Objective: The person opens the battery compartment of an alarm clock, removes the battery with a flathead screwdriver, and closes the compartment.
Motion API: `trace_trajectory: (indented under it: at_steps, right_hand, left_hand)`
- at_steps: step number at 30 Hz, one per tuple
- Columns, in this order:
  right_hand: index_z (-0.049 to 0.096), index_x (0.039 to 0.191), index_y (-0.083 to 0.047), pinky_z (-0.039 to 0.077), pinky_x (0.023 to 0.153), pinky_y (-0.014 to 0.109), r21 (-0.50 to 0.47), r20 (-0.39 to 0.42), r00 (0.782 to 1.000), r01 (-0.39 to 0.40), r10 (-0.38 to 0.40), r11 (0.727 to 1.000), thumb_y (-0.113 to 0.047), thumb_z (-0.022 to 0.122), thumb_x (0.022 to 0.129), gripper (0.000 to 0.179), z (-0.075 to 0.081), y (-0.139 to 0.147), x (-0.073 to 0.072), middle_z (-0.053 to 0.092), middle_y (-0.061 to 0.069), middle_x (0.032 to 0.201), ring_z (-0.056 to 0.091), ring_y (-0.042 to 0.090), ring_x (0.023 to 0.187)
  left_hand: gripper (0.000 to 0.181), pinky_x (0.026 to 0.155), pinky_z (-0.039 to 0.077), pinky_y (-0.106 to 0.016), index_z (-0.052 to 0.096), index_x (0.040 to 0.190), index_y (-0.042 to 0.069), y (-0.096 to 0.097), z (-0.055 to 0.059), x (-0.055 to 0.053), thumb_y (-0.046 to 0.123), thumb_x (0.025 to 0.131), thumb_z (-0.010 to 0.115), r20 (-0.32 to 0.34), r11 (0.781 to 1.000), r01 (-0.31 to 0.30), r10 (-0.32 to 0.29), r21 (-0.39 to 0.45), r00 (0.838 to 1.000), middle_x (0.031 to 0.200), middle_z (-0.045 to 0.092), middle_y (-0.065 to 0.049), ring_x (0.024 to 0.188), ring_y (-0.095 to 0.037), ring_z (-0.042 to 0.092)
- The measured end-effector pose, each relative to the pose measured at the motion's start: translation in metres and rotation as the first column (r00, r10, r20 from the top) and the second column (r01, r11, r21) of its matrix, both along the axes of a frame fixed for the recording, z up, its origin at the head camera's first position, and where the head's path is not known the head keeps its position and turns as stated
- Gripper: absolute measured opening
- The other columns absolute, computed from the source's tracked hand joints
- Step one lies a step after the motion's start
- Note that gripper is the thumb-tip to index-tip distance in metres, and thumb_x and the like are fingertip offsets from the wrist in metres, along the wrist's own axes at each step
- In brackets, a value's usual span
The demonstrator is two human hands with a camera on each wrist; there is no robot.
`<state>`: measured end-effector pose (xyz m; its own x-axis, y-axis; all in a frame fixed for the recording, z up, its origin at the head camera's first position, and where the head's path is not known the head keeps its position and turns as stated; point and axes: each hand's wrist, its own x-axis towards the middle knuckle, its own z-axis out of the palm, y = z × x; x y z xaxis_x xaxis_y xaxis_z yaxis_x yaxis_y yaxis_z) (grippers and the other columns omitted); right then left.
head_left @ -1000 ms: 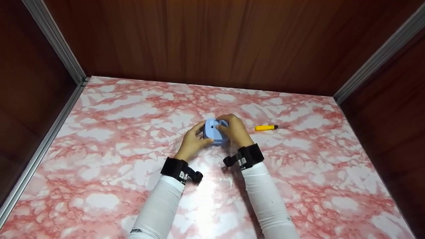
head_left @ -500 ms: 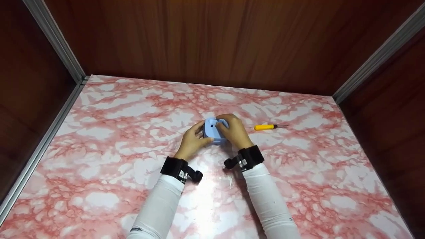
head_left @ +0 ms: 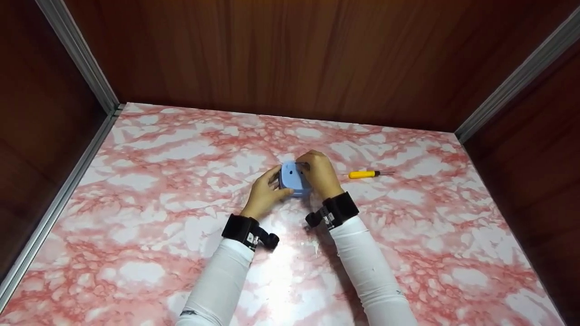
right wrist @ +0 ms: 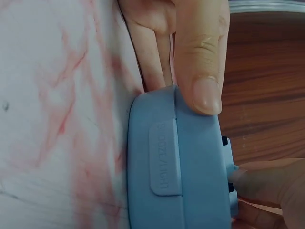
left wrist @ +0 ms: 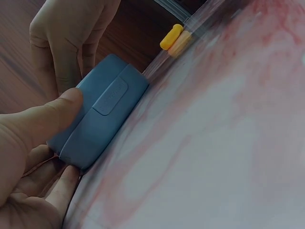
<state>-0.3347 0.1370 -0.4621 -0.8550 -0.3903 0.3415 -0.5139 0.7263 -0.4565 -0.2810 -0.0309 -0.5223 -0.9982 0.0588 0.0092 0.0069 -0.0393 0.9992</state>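
A rounded blue box (head_left: 294, 183) is resting on the pink-and-white marbled table (head_left: 190, 190), around the middle from left to right, between a person's two hands. The left hand (head_left: 264, 192) is gripping the box at its left side, the thumb pressing on the near edge and the other fingers curling round the left side close to the tabletop. The right hand (head_left: 321, 174) is reaching over the far right part of the box, its thumb and fingers pinching narrowly at a small pale-blue piece (right wrist: 229, 155) with black bits, which is standing proud of the box's top; how far the piece is seated cannot be told. The top is showing two small dark spots, and a panel (right wrist: 165, 160) with raised lettering is sitting on the near face. To the right, well apart from the box, a yellow screwdriver (head_left: 362, 174) is lying on the table with its shaft pointing right. White sleeves (head_left: 217, 280) are covering both forearms, and each wrist is wearing a black camera mount (head_left: 240, 228). A brown wooden wall (head_left: 290, 59) is standing along the table's far edge.
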Motion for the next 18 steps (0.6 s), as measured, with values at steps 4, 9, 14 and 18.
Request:
trace_trajectory:
  at_steps: [4, 9, 14, 18]
  right_hand:
    - [0.077, 0.102, 0.002, 0.057, 0.092, 0.040, 0.016, 0.005, 1.000, -0.017, 0.017, 1.000, 0.003, 0.070, 0.092, 0.012, 0.0007, 0.0006, -0.0014, 0.073, 0.016, 0.100, 0.067, 0.031, 0.098]
    - [0.077, 0.103, 0.001, 0.057, 0.092, 0.041, 0.048, -0.008, 0.999, -0.033, 0.033, 0.998, 0.007, 0.068, 0.092, 0.016, 0.0017, 0.0006, -0.0022, 0.073, 0.015, 0.100, 0.067, 0.031, 0.098]
    - [0.078, 0.101, 0.001, 0.057, 0.091, 0.040, 0.052, -0.014, 0.999, -0.038, 0.039, 0.998, 0.007, 0.066, 0.093, 0.015, 0.0010, 0.0010, -0.0031, 0.073, 0.015, 0.098, 0.067, 0.030, 0.096]
    - [0.078, 0.101, 0.001, 0.058, 0.091, 0.040, 0.047, -0.007, 0.999, -0.035, 0.035, 0.998, 0.005, 0.065, 0.094, 0.015, 0.0007, 0.0016, -0.0037, 0.073, 0.015, 0.099, 0.068, 0.030, 0.097]
  left_hand:
    - [0.083, 0.105, 0.051, -0.029, 0.040, 0.154, 0.004, 0.0001, 0.0001, 0.0004, -0.004, 0.082, 0.080, 0.004, 1.000, 0.006, -0.006, 0.004, 1.000, 0.152, 0.045, -0.024, 0.136, -0.036, 0.050]
    - [0.083, 0.104, 0.052, -0.028, 0.041, 0.154, 0.005, -0.0012, -0.0005, 0.0006, 0.001, 0.083, 0.082, -0.004, 1.000, 0.006, -0.006, -0.024, 1.000, 0.152, 0.046, -0.021, 0.135, -0.035, 0.051]
    - [0.083, 0.104, 0.051, -0.028, 0.041, 0.154, 0.005, -0.0013, -0.0008, 0.0005, 0.000, 0.083, 0.082, -0.011, 0.999, 0.005, -0.005, -0.032, 1.000, 0.153, 0.045, -0.022, 0.135, -0.035, 0.051]
    - [0.083, 0.104, 0.052, -0.029, 0.041, 0.155, 0.006, -0.0006, -0.0001, 0.0010, 0.000, 0.083, 0.081, -0.006, 1.000, 0.007, -0.007, -0.025, 1.000, 0.153, 0.045, -0.022, 0.135, -0.036, 0.051]
